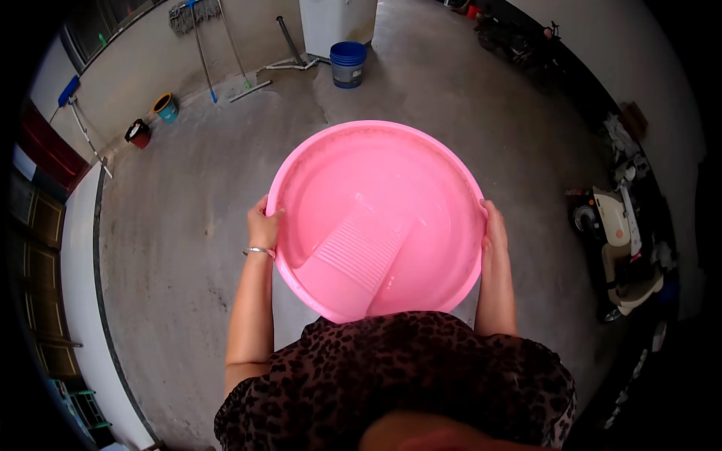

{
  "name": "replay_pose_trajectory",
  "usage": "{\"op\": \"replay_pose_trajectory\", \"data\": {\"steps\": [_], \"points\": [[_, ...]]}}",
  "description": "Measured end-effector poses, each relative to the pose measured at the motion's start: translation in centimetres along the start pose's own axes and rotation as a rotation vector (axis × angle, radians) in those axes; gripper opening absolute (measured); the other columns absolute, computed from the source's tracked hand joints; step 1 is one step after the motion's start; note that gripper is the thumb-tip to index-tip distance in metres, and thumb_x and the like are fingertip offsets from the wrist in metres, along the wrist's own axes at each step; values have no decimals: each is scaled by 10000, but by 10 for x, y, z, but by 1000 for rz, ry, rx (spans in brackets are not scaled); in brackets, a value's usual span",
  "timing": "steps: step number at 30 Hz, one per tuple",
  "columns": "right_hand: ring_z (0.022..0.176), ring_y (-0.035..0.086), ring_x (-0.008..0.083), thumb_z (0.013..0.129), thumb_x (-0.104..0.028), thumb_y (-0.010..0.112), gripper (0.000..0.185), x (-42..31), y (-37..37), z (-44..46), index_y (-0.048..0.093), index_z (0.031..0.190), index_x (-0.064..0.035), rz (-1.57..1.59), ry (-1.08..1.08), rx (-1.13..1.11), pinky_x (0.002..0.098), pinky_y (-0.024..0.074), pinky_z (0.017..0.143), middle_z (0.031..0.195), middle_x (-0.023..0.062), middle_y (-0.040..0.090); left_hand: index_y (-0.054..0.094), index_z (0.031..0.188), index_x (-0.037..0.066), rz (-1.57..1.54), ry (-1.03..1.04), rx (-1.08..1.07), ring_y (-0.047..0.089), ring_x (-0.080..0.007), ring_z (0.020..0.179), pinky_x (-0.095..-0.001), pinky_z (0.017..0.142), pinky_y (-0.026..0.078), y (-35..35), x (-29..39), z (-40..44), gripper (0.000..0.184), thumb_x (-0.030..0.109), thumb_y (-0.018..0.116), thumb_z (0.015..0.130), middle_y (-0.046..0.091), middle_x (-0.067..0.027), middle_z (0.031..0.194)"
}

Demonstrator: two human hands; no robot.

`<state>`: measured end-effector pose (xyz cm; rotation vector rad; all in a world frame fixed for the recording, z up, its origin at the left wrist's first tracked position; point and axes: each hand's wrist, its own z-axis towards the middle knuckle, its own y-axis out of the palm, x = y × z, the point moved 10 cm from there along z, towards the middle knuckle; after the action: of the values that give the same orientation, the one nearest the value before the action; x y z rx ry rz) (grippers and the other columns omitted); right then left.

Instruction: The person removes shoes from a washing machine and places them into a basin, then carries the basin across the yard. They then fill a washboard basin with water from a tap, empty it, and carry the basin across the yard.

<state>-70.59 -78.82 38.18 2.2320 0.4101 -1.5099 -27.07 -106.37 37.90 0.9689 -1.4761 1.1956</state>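
A large round pink washbasin (376, 173) is held out in front of my body, over the concrete floor. A ridged washboard (361, 253) is moulded into its near side. My left hand (263, 227) grips the rim on the left, with a bracelet at the wrist. On the opposite side, my right hand (494, 229) is closed on the rim. Both hands' fingertips are partly hidden under the basin. Its inside looks wet, with a few shiny spots, and the near edge is close against my leopard-print top (391, 368).
Ahead on the concrete floor (188, 210) stands a blue bucket (348, 65) beside a white cabinet (338, 26). Mops (199, 45) lean on the far wall. Two small buckets sit at the left, including a teal one (166, 109). A scooter (620, 240) is parked at right.
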Motion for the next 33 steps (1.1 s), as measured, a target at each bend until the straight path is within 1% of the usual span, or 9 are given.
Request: {"op": "replay_pose_trajectory", "data": {"steps": [7,10,12,16,19,22,23,26,33], "points": [[687,565,154,750,-189,562,245,-24,131,156,577,834,41,62,-21,11,269,452,619,790,99,594,568,1034,-50,-71,-25,-60,576,-138,746,-260,681,471,45,10,235,300,-52,568,734,623,-97,882],[860,542,196,718,-251,606,389,-48,196,223,539,986,23,8,44,-72,292,443,750,961,131,560,570,1037,-48,-93,-90,-59,577,-138,754,-258,683,470,73,10,311,298,-56,569,739,622,-94,890],[864,538,193,723,-253,603,392,-57,223,296,534,997,18,-29,-5,-68,292,440,759,963,129,558,571,1036,-47,-72,-43,1,577,-139,755,-255,680,469,91,12,378,296,-60,567,741,621,-90,890],[858,540,193,723,-256,602,381,-88,275,386,543,988,12,-43,-13,44,291,441,762,953,128,560,579,1028,-39,-91,-39,-25,576,-137,748,-254,671,469,136,26,492,299,-69,562,732,623,-85,886],[858,545,203,712,-269,610,395,-97,312,480,552,980,16,4,26,-70,296,442,765,955,134,564,557,1067,-40,-118,-62,-79,580,-148,776,-255,690,478,178,44,574,327,-75,539,743,613,-98,923],[724,562,156,749,-198,553,248,-113,350,558,582,860,22,-6,3,38,269,441,649,818,90,597,556,1070,-38,-55,-22,-100,578,-143,763,-253,680,479,216,54,670,330,-72,541,743,613,-94,914],[768,562,170,748,-200,558,281,-122,366,573,576,903,34,-11,-1,63,283,447,674,866,109,597,559,1066,-35,-149,-33,-123,577,-133,754,-246,671,477,233,63,700,328,-63,554,739,616,-81,902],[816,558,194,738,-219,574,351,-127,389,633,554,965,47,15,-8,182,291,450,722,926,134,583,565,1058,-34,-80,37,-186,577,-127,744,-241,667,476,277,70,800,323,-57,564,736,619,-73,883],[931,522,222,711,-274,612,487,-178,454,786,505,1054,56,-55,-18,333,302,430,798,1042,167,534,573,1029,-38,-8,-7,-255,577,-123,739,-242,661,477,373,93,993,299,-52,575,730,622,-74,871]]}}
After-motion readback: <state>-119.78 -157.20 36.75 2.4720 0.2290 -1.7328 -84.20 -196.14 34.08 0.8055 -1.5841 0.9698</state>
